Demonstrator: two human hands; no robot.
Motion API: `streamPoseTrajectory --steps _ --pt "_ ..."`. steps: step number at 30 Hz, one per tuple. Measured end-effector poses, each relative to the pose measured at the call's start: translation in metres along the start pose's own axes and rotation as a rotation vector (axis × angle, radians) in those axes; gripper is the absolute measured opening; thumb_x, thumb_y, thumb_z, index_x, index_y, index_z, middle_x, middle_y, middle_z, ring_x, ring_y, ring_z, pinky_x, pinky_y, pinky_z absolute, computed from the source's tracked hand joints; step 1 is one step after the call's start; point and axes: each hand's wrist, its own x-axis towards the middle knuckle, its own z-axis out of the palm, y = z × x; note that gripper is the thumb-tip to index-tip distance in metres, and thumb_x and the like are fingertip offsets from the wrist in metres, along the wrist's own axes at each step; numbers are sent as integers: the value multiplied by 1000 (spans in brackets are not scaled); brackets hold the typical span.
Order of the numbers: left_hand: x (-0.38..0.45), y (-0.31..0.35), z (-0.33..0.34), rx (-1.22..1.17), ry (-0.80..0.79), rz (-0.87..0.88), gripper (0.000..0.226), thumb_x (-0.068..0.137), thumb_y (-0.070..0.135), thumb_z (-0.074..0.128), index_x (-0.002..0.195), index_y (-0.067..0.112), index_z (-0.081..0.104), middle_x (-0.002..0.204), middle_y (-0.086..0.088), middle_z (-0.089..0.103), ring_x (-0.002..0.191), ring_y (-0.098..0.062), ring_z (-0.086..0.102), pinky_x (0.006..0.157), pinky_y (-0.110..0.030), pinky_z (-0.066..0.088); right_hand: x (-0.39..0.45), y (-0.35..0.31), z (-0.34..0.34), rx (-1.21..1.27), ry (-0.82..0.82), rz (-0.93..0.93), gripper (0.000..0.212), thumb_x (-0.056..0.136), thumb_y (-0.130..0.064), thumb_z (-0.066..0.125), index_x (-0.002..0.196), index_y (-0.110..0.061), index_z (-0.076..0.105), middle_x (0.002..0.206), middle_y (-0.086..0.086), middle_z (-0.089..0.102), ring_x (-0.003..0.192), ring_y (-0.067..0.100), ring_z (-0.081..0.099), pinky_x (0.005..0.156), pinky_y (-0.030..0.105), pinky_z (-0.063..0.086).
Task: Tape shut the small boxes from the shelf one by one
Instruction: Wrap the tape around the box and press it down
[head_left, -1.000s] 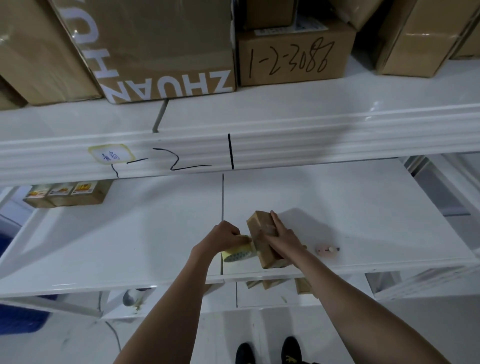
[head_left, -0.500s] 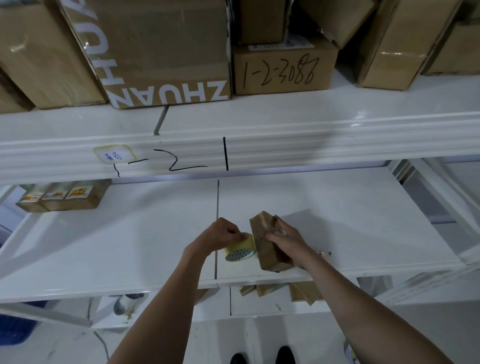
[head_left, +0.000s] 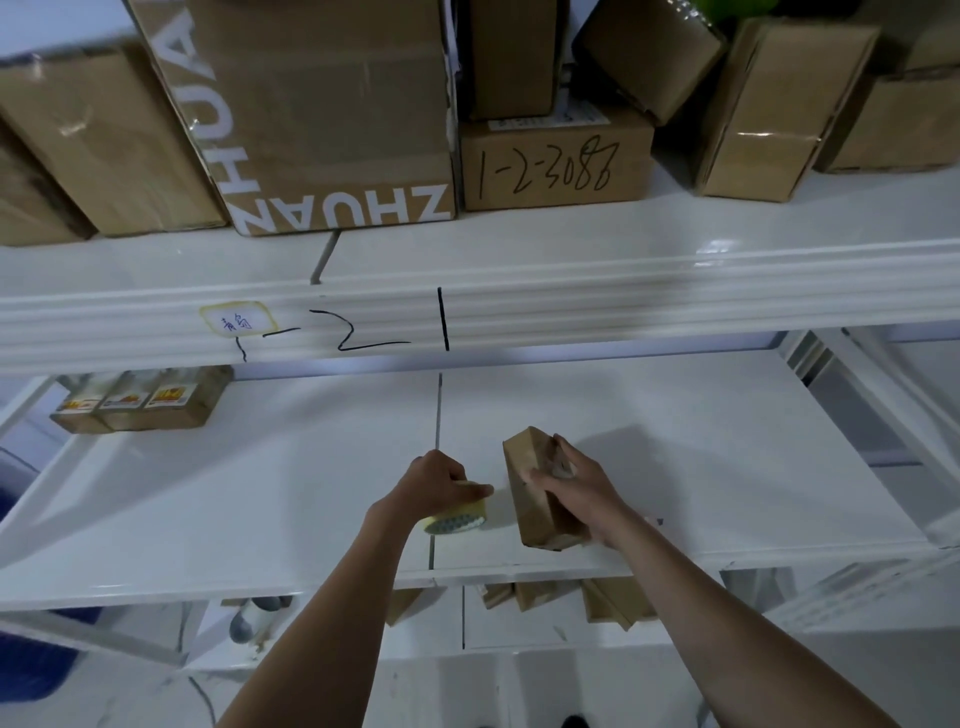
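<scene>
A small brown cardboard box (head_left: 530, 493) stands on its edge near the front of the white middle shelf (head_left: 260, 493). My right hand (head_left: 571, 486) grips it from the right, fingers curled over its top face. Just left of the box, my left hand (head_left: 436, 486) holds a yellowish roll of tape (head_left: 460, 519) against the shelf. A narrow gap separates the roll from the box. At the shelf's back left lies a row of three small labelled boxes (head_left: 140, 402).
The upper shelf carries large cartons, among them one printed ZHUAN (head_left: 322, 114) and one marked 1-2-3088 (head_left: 556, 166). Its front rail (head_left: 623, 306) overhangs the work area. More small boxes (head_left: 561, 597) sit on the shelf below.
The roll of tape has drawn a little to the left, away from the box. My right hand keeps its hold on the box. The view has tilted upward slightly.
</scene>
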Motion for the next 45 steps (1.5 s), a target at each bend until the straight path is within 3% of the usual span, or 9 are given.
streamPoseTrajectory --steps 5,9,13,22,29,33,38,41,45 --pt "0 2 2 -33 -18 -18 49 76 61 76 67 14 71 67 -1 64 64 -11 58 58 -22 44 -3 -9 -3 62 -37 -18 101 63 -63 82 150 -47 34 142 -5 51 109 17 59 84 36 56" --pt "3 8 -3 -69 2 -6 46 74 61 78 57 20 65 59 4 58 59 -7 56 54 -20 40 -3 -12 -6 166 -57 24 94 66 -55 85 147 -50 39 136 -1 56 112 25 63 91 43 57" --pt "2 13 -6 -110 14 18 52 73 61 78 61 12 67 56 4 55 57 -8 54 53 -21 40 -6 -14 -8 259 -100 58 83 72 -49 85 144 -53 43 125 6 67 102 30 68 70 34 57" --pt "0 30 -11 -186 27 65 38 73 56 81 58 23 67 61 6 63 67 -11 65 58 -24 49 -10 -17 3 517 -273 104 30 95 -42 59 125 -44 65 125 8 69 111 30 67 77 37 59" --pt "0 40 -4 -96 71 89 25 75 41 81 65 20 71 70 -2 69 71 -17 67 68 -36 58 -7 -24 14 164 -201 26 78 58 -62 86 125 -31 61 115 3 73 106 27 69 98 50 54" --pt "1 40 -6 -106 46 88 29 81 43 78 65 21 69 66 2 66 66 -15 64 59 -27 51 -4 -22 10 145 -222 53 54 75 -29 87 123 -22 64 108 6 76 101 28 72 91 47 58" --pt "-4 29 -28 -280 -125 76 56 88 59 66 51 18 54 52 7 43 52 -7 42 55 -19 33 -1 -19 -4 236 -224 125 42 84 -15 76 123 -13 62 103 13 77 93 32 75 72 40 61" --pt "-5 21 -38 -343 -204 82 36 83 46 77 64 15 72 67 1 59 70 -7 53 69 -23 40 0 -16 -11 279 -232 144 40 86 -12 76 123 -11 62 104 15 76 93 34 74 71 42 61" --pt "-1 20 -39 -344 -209 108 28 82 39 81 60 23 73 64 7 63 64 -1 56 62 -17 42 3 -13 -9 272 -257 150 44 83 -12 79 124 -11 62 104 14 76 94 33 74 72 43 61"
